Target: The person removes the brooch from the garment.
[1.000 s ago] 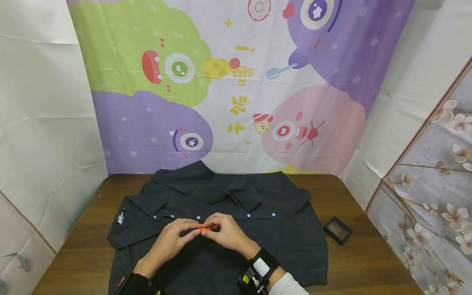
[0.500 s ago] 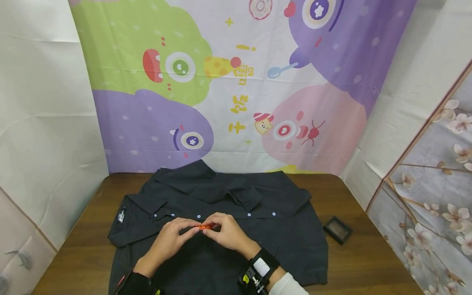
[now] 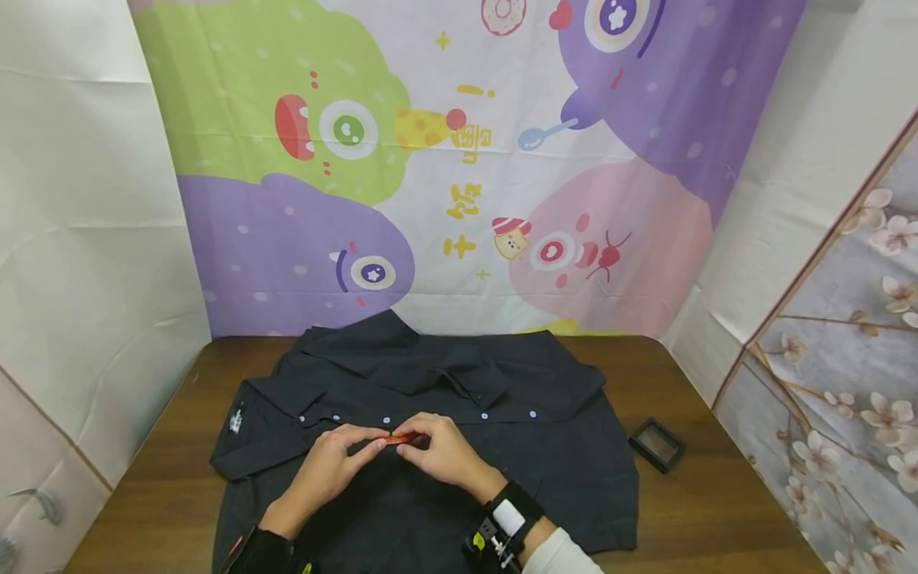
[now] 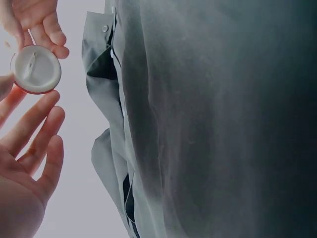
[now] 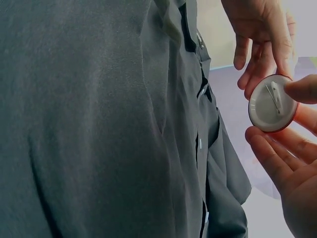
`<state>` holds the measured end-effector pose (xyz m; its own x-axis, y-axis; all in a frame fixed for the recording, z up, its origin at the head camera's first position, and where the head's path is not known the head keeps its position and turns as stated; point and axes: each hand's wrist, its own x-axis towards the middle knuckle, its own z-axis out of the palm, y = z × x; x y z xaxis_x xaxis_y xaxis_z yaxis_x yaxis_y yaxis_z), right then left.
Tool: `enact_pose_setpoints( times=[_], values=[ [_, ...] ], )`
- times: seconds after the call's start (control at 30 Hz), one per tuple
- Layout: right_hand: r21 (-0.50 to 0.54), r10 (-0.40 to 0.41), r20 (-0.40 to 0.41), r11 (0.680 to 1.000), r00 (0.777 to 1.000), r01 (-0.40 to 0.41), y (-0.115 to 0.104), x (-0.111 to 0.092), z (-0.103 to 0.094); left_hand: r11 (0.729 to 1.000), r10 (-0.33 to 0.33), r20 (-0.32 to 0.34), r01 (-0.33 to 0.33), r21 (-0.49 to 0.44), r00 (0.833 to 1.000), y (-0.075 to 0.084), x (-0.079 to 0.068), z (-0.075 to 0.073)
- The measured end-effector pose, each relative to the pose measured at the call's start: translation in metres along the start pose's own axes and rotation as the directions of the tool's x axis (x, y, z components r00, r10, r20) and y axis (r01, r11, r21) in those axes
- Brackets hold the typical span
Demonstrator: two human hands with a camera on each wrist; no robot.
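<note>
A round pin-back button badge (image 5: 267,116) is held up between both hands, its white back with the pin facing the wrist cameras. Its red rim shows as a thin strip in the head view. In the right wrist view the thin needle runs at an angle across the small white clasp. My left hand (image 3: 331,464) pinches one side of the badge between thumb and fingers. The right hand (image 3: 448,456) pinches the opposite side, its other fingers spread out in the right wrist view. Below both hands lies a black button-up shirt (image 3: 552,478), spread over the table.
A small black frame-like box (image 3: 657,445) sits on the brown wooden table (image 3: 706,510), right of the shirt. Small light buttons run across the shirt beyond the hands. A printed cartoon cloth (image 3: 430,311) hangs at the table's far edge.
The badge has turned a little between the fingers, going from a patchy orange shape to a slim red strip in the head view. Both hands stay nearly in place; shirt and box are unmoved.
</note>
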<state>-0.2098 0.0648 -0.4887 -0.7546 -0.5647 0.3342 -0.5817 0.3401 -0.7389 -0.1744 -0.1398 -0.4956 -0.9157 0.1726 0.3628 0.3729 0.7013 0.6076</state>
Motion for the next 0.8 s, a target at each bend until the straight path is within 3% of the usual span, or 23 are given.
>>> enact_pose_setpoints(
  times=[0.8],
  values=[
    [-0.056,0.011,-0.025,0.998,1.0,-0.012,-0.0025,0.0007,-0.0005,0.999,-0.034,0.016,0.034,-0.026,0.999,0.0016,-0.0006,-0.0025]
  ],
)
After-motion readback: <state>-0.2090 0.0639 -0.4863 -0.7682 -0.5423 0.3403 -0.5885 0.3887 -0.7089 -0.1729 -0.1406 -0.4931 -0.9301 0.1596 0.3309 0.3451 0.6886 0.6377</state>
